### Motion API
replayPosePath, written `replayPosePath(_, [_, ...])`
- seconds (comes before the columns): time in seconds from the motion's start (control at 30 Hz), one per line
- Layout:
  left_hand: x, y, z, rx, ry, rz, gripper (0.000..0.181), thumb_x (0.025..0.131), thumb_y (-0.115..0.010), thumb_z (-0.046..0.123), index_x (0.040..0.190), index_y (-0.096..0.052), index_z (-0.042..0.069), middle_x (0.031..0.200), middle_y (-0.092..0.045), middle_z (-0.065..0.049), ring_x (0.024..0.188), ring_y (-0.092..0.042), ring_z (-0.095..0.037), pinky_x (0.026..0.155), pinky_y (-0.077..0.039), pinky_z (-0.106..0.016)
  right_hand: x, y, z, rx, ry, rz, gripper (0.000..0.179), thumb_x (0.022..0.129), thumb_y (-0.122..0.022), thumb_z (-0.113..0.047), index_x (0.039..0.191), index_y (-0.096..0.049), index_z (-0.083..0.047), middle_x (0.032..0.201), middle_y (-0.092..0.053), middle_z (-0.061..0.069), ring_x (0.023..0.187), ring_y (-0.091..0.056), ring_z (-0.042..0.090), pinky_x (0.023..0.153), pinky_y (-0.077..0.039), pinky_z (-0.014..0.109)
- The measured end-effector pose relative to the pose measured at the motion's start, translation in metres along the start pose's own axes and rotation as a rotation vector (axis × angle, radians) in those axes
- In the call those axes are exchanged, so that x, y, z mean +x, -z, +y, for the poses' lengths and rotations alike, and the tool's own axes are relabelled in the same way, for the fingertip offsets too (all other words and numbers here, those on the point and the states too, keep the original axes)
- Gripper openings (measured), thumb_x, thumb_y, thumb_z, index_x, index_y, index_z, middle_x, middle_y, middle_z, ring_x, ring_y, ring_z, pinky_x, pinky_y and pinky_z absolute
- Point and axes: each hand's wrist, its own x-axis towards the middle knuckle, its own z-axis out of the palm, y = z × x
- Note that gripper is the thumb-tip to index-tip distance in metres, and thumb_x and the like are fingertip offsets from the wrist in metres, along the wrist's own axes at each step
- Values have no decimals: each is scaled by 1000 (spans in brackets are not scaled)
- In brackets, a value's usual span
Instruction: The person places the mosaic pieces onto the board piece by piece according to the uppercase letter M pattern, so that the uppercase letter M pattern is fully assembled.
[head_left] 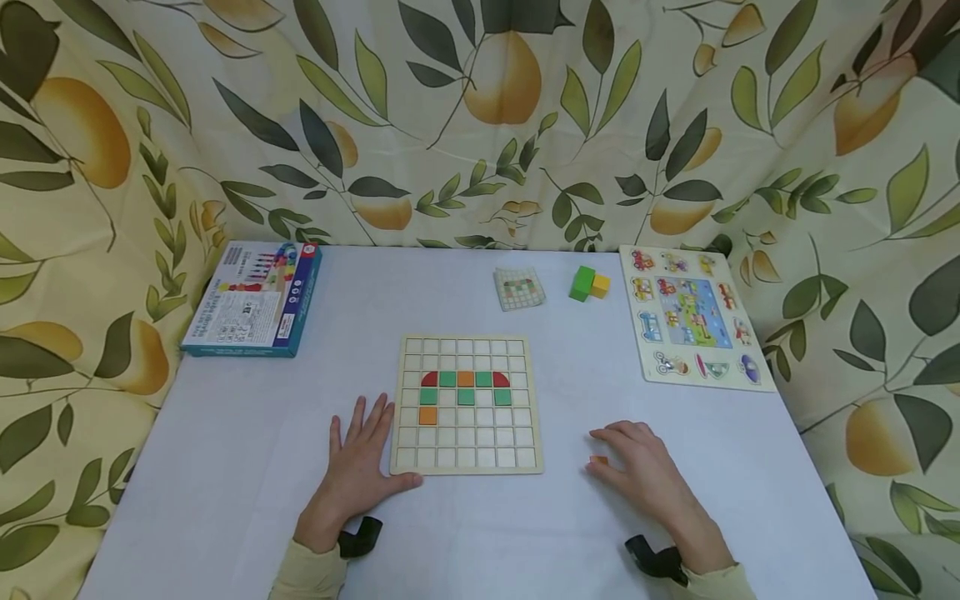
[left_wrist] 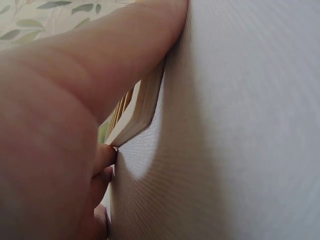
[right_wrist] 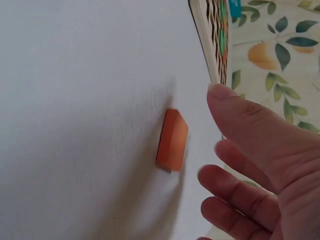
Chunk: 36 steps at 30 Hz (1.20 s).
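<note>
My left hand [head_left: 358, 458] lies with spread fingers along the left side of a wooden grid board [head_left: 483, 437], its thumb at the lower left corner. Red, green and orange pieces fill some of the board's cells, among them an orange square [head_left: 427, 415] at lower left. To the right of the board, my right hand [head_left: 641, 460] hovers over a small orange block [right_wrist: 172, 142] on the table. Thumb and fingers are parted around it; in the right wrist view they stand apart from the block. In the left wrist view the board's edge [left_wrist: 142, 102] shows behind the thumb.
Behind the board lies a small pattern card [head_left: 519, 288]. Beside it sit a green block [head_left: 582, 283] and a yellow block [head_left: 601, 286]. A picture puzzle board [head_left: 701, 354] is at the right, a blue-edged box [head_left: 251, 300] at the left. A patterned curtain [head_left: 465, 167] encloses the table.
</note>
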Motion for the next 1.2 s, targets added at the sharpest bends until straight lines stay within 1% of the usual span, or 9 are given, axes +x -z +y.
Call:
replayPosePath(0.1, [0,0,0,3,3,-4,116,67,-80,62,153,-29,2,160,-18,-14,146,-1,-39,107,10,-65,-4,4,3,-14,-22,-28,41,74,-86,-27,109,-73,-8,102,-65,2,95,-54,23,81,-45,44])
replayPosePath(0.17, [0,0,1,3,4,-4,116,67,-80,62,153,-29,2,160,-18,-14,146,-1,-39,107,10,-65,-6,5,4,-21,-22,-48,40,73,-87,-26,107,-74,-9,100,-65,0,94,-54,22,81,-46,43])
replayPosePath(0.37, [0,0,1,2,3,4,116,67,-81,61,152,-30,2,160,-19,-14,146,-1,-39,107,10,-65,-7,6,6,-36,-15,-113,34,70,-88,-16,101,-74,-12,97,-64,-4,92,-53,19,80,-47,41])
replayPosePath(0.53, [0,-1,0,-2,-2,14,116,66,-81,62,152,-31,3,159,-20,-14,146,-1,-39,106,9,-65,-4,5,5,-45,-14,-130,29,72,-87,-12,97,-73,-14,93,-62,-6,88,-51,17,77,-47,38])
replayPosePath(0.77, [1,0,0,0,16,-12,117,67,-79,65,153,-29,5,160,-17,-12,146,2,-37,107,11,-64,2,1,-4,-38,5,-110,22,74,-86,-10,90,-72,-13,88,-60,-5,86,-51,16,76,-48,37])
replayPosePath(1.0, [0,0,1,-10,20,-11,117,66,-80,63,153,-30,4,160,-19,-15,146,2,-38,106,11,-65,13,-7,-19,18,4,-87,20,79,-83,-15,94,-71,-13,90,-62,-9,88,-51,14,78,-47,37])
replayPosePath(1.1, [-1,0,1,-5,20,-11,117,66,-80,64,153,-30,4,160,-19,-15,146,1,-38,106,11,-65,19,-10,-27,44,25,-64,20,80,-82,-17,96,-71,-13,90,-62,-9,88,-51,13,79,-47,37])
replayPosePath(1.2, [0,0,1,-4,10,4,117,65,-81,63,152,-31,3,159,-21,-15,146,0,-39,106,10,-66,26,-12,-35,59,62,-34,20,81,-82,-17,97,-71,-13,92,-63,-10,88,-51,13,78,-47,36])
